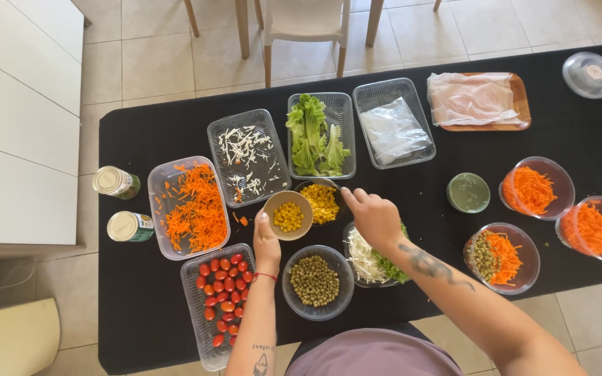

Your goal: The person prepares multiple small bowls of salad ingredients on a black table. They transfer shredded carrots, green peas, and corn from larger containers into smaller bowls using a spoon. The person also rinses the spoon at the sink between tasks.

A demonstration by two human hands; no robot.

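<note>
Yellow corn fills a small round tan bowl (pixel 288 215), gripped at its six o'clock rim by the left hand (pixel 266 245). At three o'clock, the right hand (pixel 374 217) pinches a spoon (pixel 323 183) over the glossy corn container (pixel 321 202), which mostly hides the spoon's tip.

Beige floor tiles (pixel 155 63) are lit by plain daylight, with a white chair (pixel 306 24) tucked behind the black table (pixel 148 132) and a white cabinet (pixel 15 118) alongside.
</note>
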